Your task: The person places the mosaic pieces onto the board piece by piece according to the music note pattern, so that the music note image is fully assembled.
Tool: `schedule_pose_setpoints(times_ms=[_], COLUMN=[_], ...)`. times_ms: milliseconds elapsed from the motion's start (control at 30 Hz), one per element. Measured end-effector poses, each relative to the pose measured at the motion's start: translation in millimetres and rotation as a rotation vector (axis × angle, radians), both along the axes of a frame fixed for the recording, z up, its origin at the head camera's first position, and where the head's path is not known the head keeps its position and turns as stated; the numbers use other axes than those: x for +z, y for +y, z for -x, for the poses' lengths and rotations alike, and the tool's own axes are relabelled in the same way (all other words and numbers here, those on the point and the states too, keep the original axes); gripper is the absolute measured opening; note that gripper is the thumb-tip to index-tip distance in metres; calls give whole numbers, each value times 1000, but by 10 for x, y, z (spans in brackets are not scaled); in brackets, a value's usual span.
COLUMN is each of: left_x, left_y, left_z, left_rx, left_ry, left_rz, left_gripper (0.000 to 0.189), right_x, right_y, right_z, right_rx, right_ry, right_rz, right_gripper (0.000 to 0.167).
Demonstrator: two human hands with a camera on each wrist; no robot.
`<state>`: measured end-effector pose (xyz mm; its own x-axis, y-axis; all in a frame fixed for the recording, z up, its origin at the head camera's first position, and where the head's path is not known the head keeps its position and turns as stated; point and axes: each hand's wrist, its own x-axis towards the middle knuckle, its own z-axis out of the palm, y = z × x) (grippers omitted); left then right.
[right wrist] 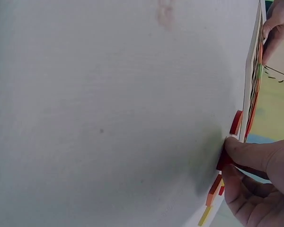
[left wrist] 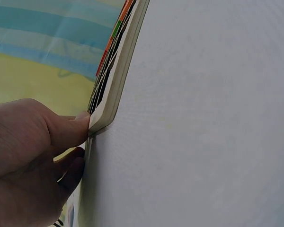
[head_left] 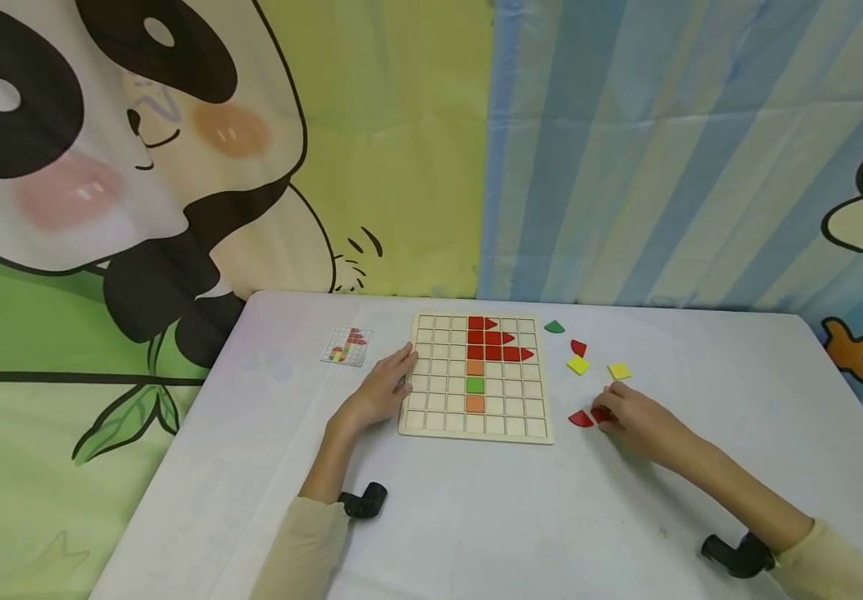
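A square wooden grid board [head_left: 434,423] lies on the table. My left hand [head_left: 380,390] rests against its left edge, fingertips and thumb touching the rim; the thumb shows at the board's corner in the left wrist view. Red squares and triangles [head_left: 527,354] fill part of its upper rows, with orange squares [head_left: 475,403] and a green square [head_left: 475,385] in a column below. To the right of the board, my right hand [head_left: 637,421] pinches a red piece [right wrist: 225,160] between thumb and fingers. Close beside it lies a red quarter-circle piece [head_left: 580,419].
Beyond the right hand lie yellow squares [head_left: 619,371], another red quarter-circle piece [head_left: 579,347] and a green quarter-circle piece [head_left: 554,327]. A small pattern card [head_left: 347,346] is left of the board. Printed curtains [head_left: 401,167] hang behind the table.
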<state>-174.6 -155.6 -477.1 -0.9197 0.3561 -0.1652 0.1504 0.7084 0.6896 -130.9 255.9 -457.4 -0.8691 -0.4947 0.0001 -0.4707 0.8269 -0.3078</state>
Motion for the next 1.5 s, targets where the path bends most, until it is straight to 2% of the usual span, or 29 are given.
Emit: schedule_pose_setpoints(times_ms=[167, 333, 467, 633, 733, 867, 1000, 1133, 1300, 1500], left_x=[2, 11, -2, -15, -16, -10, 3, -6, -22, -1], left_y=[5, 0, -9, -18, -24, -23, -15, -10, 0, -3], left_z=[5, -3, -2, 3, 1, 0, -3, -1, 16, 14], left_rx=[0, 2, 3, -3, -5, -7, -7, -7, -17, -7], left_ry=[-1, -8, -5, -5, -1, -1, -3, 4, -10, 11], left_rz=[1, -6, 3, 2, 2, -5, -1, 10, 16, 13], left_gripper=[59, 58, 58, 59, 59, 59, 59, 58, 59, 58], right_x=[46, 144, 179, 156, 144, 115, 55, -10, -31, -34], right_y=[18, -27, -105, -273, -444, -721, -994, -1206, -1353, -1442], right_z=[-2, -75, -116, -112, -104, -71, 3, 69, 93, 118], right_rx=[-50, -85, -35, 13, 34, 83, 156, 221, 240, 260], right_ry=[-80, -23, 6, -102, -190, -264, -253, -189, -90, 4], right_rz=[42, 100, 244, 450, 495, 492, 468, 389, 250, 201], right_gripper=[23, 26, 30, 26, 25, 24, 23, 22, 17, 14])
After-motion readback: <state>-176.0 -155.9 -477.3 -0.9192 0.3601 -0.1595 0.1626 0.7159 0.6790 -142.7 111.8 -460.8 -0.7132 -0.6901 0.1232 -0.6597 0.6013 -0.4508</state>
